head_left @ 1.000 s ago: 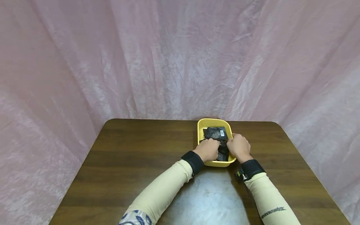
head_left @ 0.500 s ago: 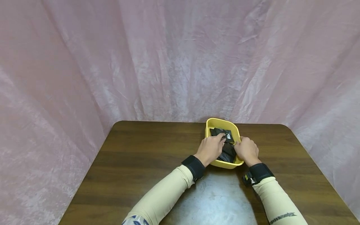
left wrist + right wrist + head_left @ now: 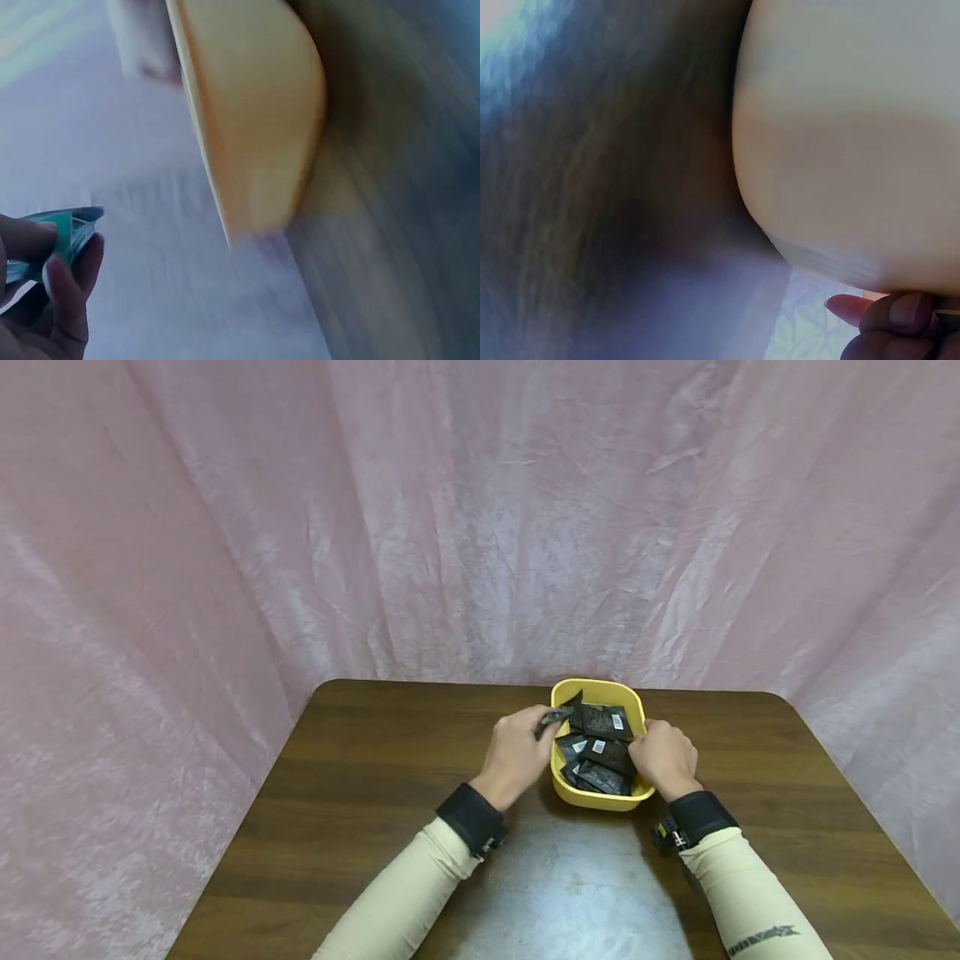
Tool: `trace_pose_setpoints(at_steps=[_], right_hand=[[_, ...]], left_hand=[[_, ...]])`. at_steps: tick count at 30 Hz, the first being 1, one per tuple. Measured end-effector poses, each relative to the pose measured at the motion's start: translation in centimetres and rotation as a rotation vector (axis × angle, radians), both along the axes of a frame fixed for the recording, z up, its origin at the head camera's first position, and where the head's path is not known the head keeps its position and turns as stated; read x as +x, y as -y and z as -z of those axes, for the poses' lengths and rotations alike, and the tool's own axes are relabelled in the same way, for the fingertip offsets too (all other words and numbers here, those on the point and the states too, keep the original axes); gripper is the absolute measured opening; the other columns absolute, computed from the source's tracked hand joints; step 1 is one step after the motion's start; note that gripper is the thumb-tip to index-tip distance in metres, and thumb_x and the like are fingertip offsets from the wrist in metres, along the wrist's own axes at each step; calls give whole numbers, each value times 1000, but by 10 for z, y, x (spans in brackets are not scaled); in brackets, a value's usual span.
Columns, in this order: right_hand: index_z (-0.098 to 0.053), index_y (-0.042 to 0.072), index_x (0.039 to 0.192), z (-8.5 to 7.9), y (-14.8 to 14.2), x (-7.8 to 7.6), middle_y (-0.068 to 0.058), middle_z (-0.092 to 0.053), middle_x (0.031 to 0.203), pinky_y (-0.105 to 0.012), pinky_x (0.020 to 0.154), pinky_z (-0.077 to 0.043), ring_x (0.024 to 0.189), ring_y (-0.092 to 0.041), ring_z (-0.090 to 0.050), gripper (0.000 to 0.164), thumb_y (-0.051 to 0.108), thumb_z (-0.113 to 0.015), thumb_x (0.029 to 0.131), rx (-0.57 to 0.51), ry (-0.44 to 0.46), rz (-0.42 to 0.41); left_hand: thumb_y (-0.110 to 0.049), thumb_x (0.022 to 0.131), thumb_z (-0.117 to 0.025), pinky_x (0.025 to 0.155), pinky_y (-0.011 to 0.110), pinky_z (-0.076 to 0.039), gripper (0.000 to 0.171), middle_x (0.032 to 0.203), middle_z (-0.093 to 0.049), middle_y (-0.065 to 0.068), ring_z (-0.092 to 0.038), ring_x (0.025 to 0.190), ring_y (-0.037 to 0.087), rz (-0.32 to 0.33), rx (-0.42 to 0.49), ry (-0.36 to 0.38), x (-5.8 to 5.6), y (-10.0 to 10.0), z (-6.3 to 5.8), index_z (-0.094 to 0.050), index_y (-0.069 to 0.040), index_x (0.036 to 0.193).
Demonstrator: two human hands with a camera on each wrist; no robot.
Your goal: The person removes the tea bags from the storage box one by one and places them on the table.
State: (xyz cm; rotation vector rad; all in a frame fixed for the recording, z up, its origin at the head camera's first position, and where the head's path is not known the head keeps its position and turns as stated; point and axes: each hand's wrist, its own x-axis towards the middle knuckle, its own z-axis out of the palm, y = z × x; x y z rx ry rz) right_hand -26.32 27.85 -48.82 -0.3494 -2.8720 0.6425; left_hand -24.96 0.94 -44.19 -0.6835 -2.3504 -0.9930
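Observation:
A yellow plastic basket stands near the table's far edge, with several flat black packets inside, some bearing white barcode labels. At its left rim my left hand pinches a small dark packet. In the left wrist view this packet shows a green patch and silvery edges between thumb and fingers, apart from the basket wall. My right hand grips the basket's right rim. The right wrist view has those curled fingers at the basket's edge, partly out of frame.
The brown wood-grain table extends to both sides of the basket, with a bright glare patch in front of it. Pink curtain fabric hangs right behind the table's far edge.
My left hand has come up out of the basket and moved left with a packet. The right hand has stayed on the rim. The head view has shifted slightly.

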Motion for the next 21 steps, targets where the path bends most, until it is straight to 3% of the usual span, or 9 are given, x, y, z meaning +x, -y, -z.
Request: trace_pose_setpoints(at_steps=[5,9,11,14,17,21], right_hand=[[-75,6,99,-1,-3,-2,-21,-76,88,-42,53,-41,76,-41,-70,27,17,-51,93,20,-1,-13],[-71,6,88,-4,-8,1,-21,-73,82,-42,50,-41,72,-42,-69,22,14,-52,89,33,-4,-16],[-68,6,82,-6,-10,1,-21,-72,80,-43,50,-42,71,-42,-69,17,13,-53,86,36,-11,-10],[-66,5,81,-6,-13,0,-22,-72,81,-46,52,-44,73,-44,-69,13,13,-56,84,25,-13,-1],[-67,1,87,-3,-14,0,-26,-73,88,-51,58,-50,80,-47,-70,16,14,-57,84,1,-1,5],[-66,-8,103,0,-12,1,-35,-73,100,-60,69,-54,90,-55,-70,29,13,-58,85,-8,17,-3]], left_hand=[[-18,99,-76,81,45,-65,17,104,-81,9,-80,93,29,-202,-9,17,-15,76,6,-83,-7,110],[-25,108,-64,77,54,-62,27,116,-74,14,-75,99,37,-387,-163,147,-26,142,20,-79,-8,124],[-26,111,-58,77,57,-62,32,122,-72,17,-71,106,40,-449,-252,198,-33,170,28,-75,-8,132],[-20,111,-55,90,58,-59,34,130,-73,21,-65,118,44,-494,-347,233,-43,202,40,-71,-4,137],[-8,107,-54,104,58,-53,37,136,-72,22,-64,124,48,-491,-406,249,-54,225,50,-67,0,141],[2,101,-55,105,62,-51,42,134,-72,25,-68,120,49,-464,-496,273,-68,240,59,-65,3,142]])
